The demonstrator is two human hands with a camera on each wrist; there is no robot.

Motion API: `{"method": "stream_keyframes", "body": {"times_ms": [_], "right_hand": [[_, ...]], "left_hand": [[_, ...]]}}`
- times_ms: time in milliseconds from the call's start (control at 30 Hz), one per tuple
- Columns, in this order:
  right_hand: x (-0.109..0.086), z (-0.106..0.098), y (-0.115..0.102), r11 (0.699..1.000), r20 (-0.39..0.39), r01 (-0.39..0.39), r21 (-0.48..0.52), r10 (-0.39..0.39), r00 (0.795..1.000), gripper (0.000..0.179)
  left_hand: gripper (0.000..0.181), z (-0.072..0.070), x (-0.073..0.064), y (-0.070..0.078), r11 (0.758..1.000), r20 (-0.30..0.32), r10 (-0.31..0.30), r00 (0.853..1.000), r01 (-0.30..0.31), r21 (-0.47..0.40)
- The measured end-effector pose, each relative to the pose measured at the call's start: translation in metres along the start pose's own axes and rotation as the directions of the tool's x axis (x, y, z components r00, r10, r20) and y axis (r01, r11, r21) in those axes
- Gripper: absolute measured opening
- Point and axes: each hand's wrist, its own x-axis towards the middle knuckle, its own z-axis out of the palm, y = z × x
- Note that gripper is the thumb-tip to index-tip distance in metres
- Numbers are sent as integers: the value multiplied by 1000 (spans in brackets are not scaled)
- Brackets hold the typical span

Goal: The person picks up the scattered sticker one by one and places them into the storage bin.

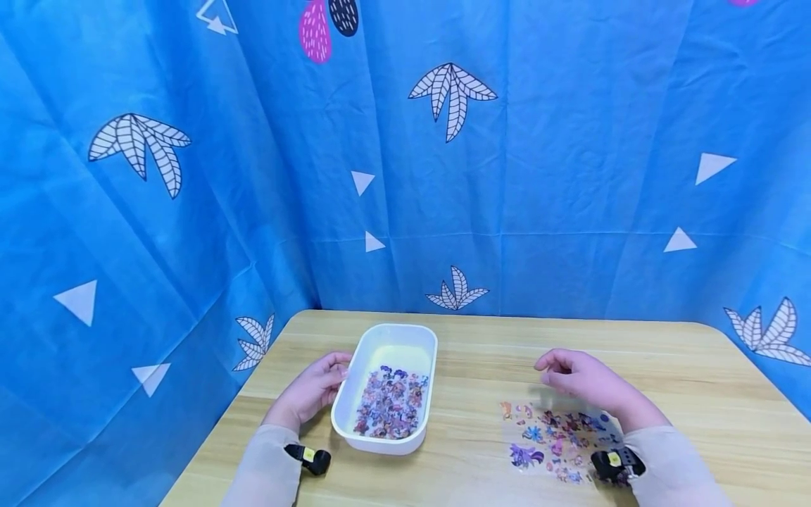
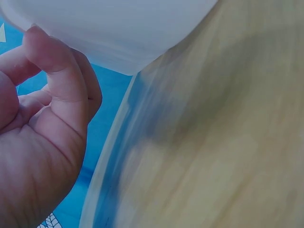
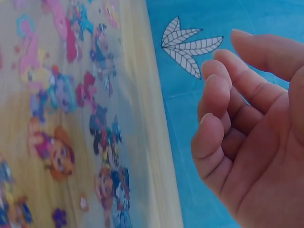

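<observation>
My left hand [image 1: 317,386] grips the left rim of a white rectangular plastic tub [image 1: 385,445]. In the left wrist view, the fingers [image 2: 66,80] curl up at the edge of the tub, whose underside looks raised off the wood. Inside the tub lie sticker sheets [image 1: 391,405] crowded with small cartoon figures. On the right, my right hand [image 1: 586,380] hovers with loosely bent fingers and holds nothing. Below it, clear sticker sheets [image 1: 557,443] with colourful cartoon characters are spread on the table, partly covered by the wrist.
Light wood-grain table [image 1: 469,394] runs under everything, with rounded far corners. Behind it and to the left hangs a blue curtain [image 1: 557,176] printed with white leaves and triangles. Each wrist wears a small black camera on a strap.
</observation>
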Motion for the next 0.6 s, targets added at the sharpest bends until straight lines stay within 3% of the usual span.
{"method": "stream_keyframes", "body": {"times_ms": [367, 600], "right_hand": [[-6, -1, 13, 998, 63, -41, -37, 43, 997, 30], [-9, -2, 17, 997, 134, 6, -72, 4, 991, 28]], "left_hand": [[44, 0, -4, 2, 1000, 10, 5, 1000, -5, 10], [43, 2, -3, 4, 1000, 7, 3, 1000, -3, 8]]}}
